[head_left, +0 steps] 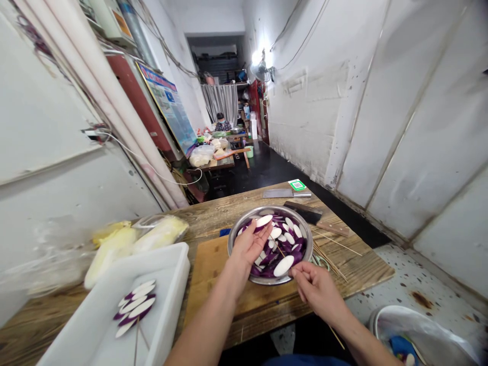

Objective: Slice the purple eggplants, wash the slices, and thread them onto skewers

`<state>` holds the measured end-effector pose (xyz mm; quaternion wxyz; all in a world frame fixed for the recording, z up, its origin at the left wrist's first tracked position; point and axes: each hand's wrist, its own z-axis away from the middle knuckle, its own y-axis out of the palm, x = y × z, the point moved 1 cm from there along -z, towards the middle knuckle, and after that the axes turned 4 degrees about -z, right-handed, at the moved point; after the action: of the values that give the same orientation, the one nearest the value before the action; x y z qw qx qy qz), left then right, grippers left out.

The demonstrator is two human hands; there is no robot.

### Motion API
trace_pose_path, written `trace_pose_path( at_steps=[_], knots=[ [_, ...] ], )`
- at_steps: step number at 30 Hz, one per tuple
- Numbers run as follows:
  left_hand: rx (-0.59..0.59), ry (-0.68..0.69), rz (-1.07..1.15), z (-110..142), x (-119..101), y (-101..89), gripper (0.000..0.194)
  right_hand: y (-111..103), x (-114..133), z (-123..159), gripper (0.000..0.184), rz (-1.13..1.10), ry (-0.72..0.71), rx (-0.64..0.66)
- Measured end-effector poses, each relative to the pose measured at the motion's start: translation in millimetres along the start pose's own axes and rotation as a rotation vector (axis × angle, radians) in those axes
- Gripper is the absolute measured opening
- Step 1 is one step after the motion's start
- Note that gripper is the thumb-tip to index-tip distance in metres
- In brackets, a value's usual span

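My left hand (pixel 249 244) is over the steel bowl (pixel 233 239), its fingers and thumb closed on a white-faced, purple-skinned eggplant slice (pixel 263 221). My right hand (pixel 314 287) pinches a bamboo skewer (pixel 337 337) at the bowl's near right rim. The skewer runs up toward the left hand, and a large eggplant slice (pixel 284 266) sits along it near the right fingertips; whether it is pierced I cannot tell. More cut eggplant (pixel 297 232) fills the bowl. At left, skewered eggplant slices (pixel 137 307) lie in a white tray (pixel 179 259).
Under the bowl is a cutting board (pixel 208 269) on a wooden table (pixel 369 264). A cleaver (pixel 280 193), a dark-bladed knife (pixel 305 212) and loose skewers (pixel 331 262) lie beyond and right. Plastic bags (pixel 160 235) stand behind the tray. A bin (pixel 427 325) is lower right; a person (pixel 223 123) sits far back.
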<state>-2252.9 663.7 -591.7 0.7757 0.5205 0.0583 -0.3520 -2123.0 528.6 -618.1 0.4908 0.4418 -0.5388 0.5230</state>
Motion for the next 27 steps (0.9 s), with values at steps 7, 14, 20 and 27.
trace_pose_path(
  at_steps=[7,14,20,27],
  knots=[
    [0.014,0.018,-0.084,2.9,0.3,-0.3,0.014,-0.2,-0.4,0.0,0.03,0.014,-0.012,-0.016],
    [-0.035,0.052,-0.144,4.3,-0.8,-0.1,0.01,0.1,4.8,5.1,0.03,0.02,-0.016,-0.007],
    [-0.029,0.028,-0.116,6.7,-1.4,2.8,0.011,-1.0,5.4,6.0,0.029,0.04,-0.015,-0.01],
    [-0.021,0.04,-0.129,8.7,-1.8,1.8,0.01,-1.7,6.6,6.5,0.029,0.027,-0.031,0.006]
  ],
)
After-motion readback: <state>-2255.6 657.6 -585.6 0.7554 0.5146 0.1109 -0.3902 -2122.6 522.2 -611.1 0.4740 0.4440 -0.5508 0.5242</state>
